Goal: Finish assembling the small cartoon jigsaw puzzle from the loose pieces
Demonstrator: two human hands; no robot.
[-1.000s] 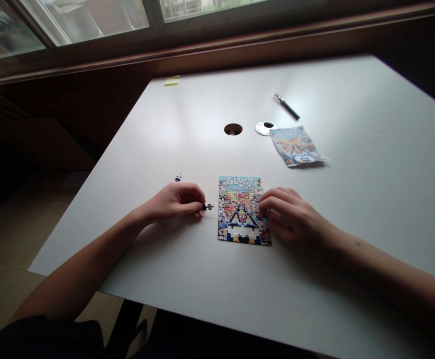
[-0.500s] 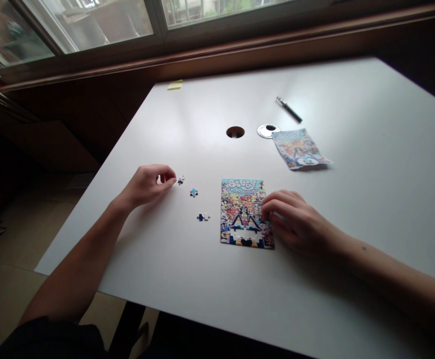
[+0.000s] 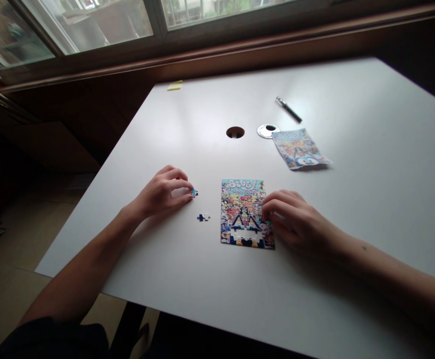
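Note:
A small colourful jigsaw puzzle [image 3: 244, 209] lies flat on the white table [image 3: 370, 164], with a white gap near its lower edge. My left hand [image 3: 161, 193] rests on the table to the left of it, thumb and fingertips pinched on a small blue puzzle piece [image 3: 194, 192]. A second loose blue-and-white piece [image 3: 203, 217] lies between that hand and the puzzle. My right hand [image 3: 294, 220] sits at the puzzle's right edge with its fingers curled and their tips pressed on the border.
Behind the puzzle lie a printed picture packet [image 3: 299, 148], a round silver cap [image 3: 266, 131] beside a cable hole [image 3: 235, 132], and a black pen [image 3: 289, 109]. A yellow note [image 3: 175, 85] sits at the far left corner. The table's left edge drops to the floor.
My left hand let go of a piece beside the puzzle, reached out left to other loose pieces, then came back right and pinched the small blue piece. My right hand stayed put.

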